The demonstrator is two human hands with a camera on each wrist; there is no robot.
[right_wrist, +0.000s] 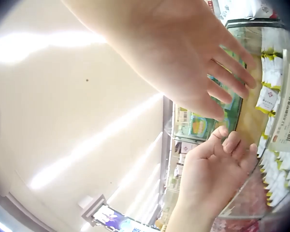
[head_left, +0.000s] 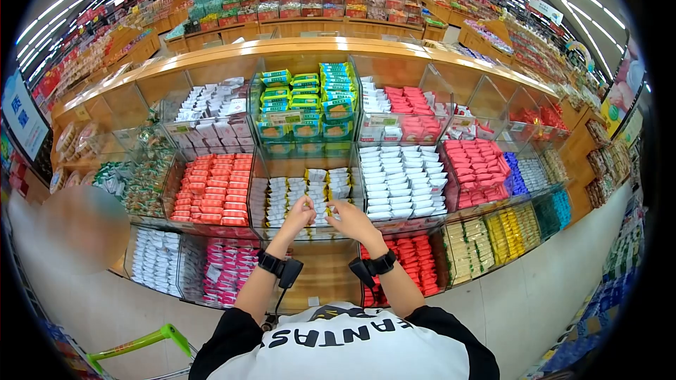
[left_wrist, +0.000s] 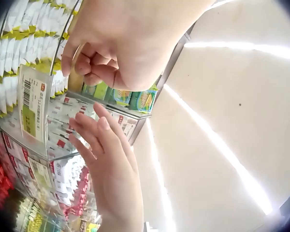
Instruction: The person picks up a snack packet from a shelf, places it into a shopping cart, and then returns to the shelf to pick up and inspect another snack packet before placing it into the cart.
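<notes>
My left-wrist feed shows a price label point(left_wrist: 33, 104) with a barcode and a figure seemingly starting 12; its finer print blurs. Upside-down letters on the shirt point(head_left: 331, 352) look like FANTASY. I see the left hand point(head_left: 301, 214) with fingers curled in toward the thumb, the right hand point(head_left: 348, 218) with fingers extended and spread. Both are over the white-and-yellow packets point(head_left: 278, 197) in the middle bin point(head_left: 264, 231).
</notes>
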